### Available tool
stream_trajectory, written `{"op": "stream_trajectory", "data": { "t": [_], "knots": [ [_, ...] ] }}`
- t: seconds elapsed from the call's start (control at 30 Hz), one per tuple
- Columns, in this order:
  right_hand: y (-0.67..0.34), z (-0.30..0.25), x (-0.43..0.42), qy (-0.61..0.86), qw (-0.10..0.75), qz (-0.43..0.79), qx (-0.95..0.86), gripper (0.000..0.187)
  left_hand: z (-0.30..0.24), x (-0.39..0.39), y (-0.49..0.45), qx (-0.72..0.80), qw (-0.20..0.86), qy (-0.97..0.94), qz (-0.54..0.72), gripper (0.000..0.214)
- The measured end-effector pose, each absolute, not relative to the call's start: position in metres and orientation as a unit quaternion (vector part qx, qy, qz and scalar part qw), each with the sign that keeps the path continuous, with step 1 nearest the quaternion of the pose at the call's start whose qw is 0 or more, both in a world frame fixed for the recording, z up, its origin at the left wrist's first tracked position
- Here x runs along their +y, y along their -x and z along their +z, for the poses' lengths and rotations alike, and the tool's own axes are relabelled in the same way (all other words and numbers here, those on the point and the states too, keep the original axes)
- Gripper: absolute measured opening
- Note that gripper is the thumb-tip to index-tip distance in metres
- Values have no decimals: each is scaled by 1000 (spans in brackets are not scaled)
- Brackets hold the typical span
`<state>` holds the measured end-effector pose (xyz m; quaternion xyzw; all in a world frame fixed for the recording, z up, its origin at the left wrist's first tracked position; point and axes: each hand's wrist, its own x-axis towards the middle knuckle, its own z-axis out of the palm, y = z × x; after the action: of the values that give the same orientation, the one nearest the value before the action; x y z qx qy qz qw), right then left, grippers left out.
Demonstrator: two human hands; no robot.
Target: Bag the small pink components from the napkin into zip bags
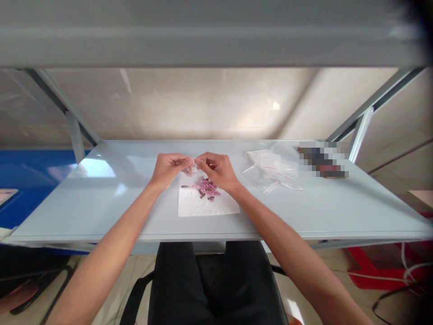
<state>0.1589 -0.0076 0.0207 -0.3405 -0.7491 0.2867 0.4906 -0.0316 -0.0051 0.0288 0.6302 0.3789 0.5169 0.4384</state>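
My left hand (171, 168) and my right hand (216, 169) meet above the far edge of a white paper sheet (206, 208), thumbs and fingers pinched close together. Between the fingertips is a small, clear, shiny thing that looks like a plastic bag (194, 168); the fingers partly cover it, and its contents cannot be made out. Just below the hands, a loose pile of pink round beads (207, 186) lies on the paper. Several dark, longish beads (211, 198) are mixed in and scattered around its edges.
Clear zip bags (270, 169) lie in a heap right of my right hand. Beyond them is a dark, pixelated object (323, 161). A grey shelf (216, 40) hangs low over the pale table (118, 212), with metal posts at both sides.
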Motion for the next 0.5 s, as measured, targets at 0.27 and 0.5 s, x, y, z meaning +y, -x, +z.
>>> {"op": "stream_trajectory", "data": {
  "t": [0.27,0.5],
  "knots": [
    [-159,19,-8,340,483,272,-760,41,33,-6,34,365,437,-648,506,35],
    [-184,27,-1,346,463,258,-774,28,29,-1,40,387,483,-665,417,46]
  ]
}}
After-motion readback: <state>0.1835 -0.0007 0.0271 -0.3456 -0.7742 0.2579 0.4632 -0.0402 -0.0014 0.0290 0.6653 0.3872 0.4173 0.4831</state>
